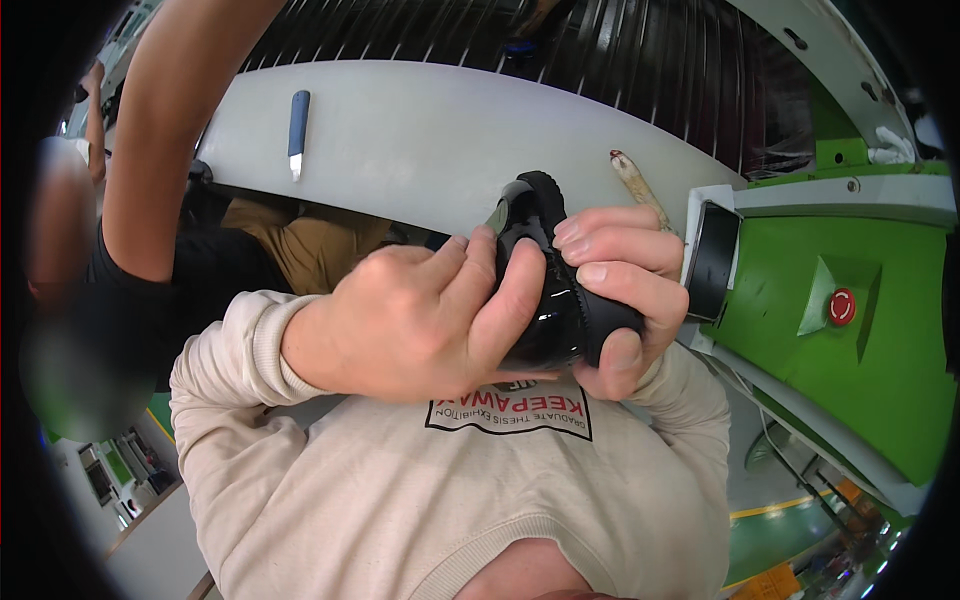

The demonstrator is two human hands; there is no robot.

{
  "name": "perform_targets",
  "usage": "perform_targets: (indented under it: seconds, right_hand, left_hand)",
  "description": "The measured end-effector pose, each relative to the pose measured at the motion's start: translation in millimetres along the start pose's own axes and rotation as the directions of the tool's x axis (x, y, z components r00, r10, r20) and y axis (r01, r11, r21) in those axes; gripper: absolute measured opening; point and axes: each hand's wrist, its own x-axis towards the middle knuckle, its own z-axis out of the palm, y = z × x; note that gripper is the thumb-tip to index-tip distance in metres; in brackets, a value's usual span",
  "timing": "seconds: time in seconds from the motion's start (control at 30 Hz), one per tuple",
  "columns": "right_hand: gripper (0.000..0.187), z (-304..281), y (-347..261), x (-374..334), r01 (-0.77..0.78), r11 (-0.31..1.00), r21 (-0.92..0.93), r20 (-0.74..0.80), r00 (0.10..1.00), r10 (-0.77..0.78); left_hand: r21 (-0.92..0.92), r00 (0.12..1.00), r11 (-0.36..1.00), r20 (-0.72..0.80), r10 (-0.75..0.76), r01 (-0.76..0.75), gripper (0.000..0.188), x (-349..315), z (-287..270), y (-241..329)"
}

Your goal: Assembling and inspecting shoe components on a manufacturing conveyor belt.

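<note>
A glossy black shoe (pixel 560 325) with a thick ridged sole (pixel 606 318) is held up in front of my chest, above the near edge of the bench. Its opening shows a grey-green lining. My left hand (pixel 410 315) is closed on the upper, with the thumb and fingertips pressed at the opening. Around the sole side wraps my right hand (pixel 635 275), its fingers bent over the edge and its thumb low near one end of the sole. Whatever the left fingertips may pinch inside the opening is hidden.
On the pale bench (pixel 400 130) lie a blue-handled knife (pixel 298 135) and a worn stick-like tool (pixel 637 185). A green machine (pixel 800 290) with a red button (pixel 841 307) stands at right. Rollers (pixel 420 35) run behind. At left, a co-worker's arm (pixel 165 140) reaches over the bench.
</note>
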Motion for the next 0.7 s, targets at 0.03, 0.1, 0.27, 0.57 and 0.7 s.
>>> perform_targets:
  seconds: [0.03,0.1,0.27,0.57,0.7]
  right_hand:
    - [0.04,3.6,-1.8,0.3,-0.024,0.999,-0.022,0.004,1.0,0.024]
    - [0.044,19.3,-6.1,0.5,-0.013,0.997,-0.07,0.03,0.999,0.015]
    - [0.089,13.7,-2.4,9.1,-0.026,0.96,-0.28,0.409,0.901,0.144]
    - [0.073,-22.4,65.6,0.5,-0.057,0.845,-0.532,0.495,0.788,0.365]
    - [0.055,-15.5,56.8,3.6,0.09,0.779,-0.621,0.529,0.781,0.332]
  left_hand:
    - [-0.054,1.0,0.998,-0.005,-0.015,0.015,0.063,-4.8,-0.6,-5.1]
    - [-0.111,0.999,0.993,-0.016,-0.047,0.045,0.063,-16.7,-4.8,-17.3]
    - [-0.336,0.972,0.912,0.1,-0.214,0.236,0.05,-65.6,-17.3,-42.3]
    - [-0.523,0.801,0.681,0.004,-0.599,0.512,0.078,-121.8,75.0,-70.8]
    - [-0.716,0.798,0.525,0.073,-0.598,0.459,0.059,-136.8,104.9,-97.1]
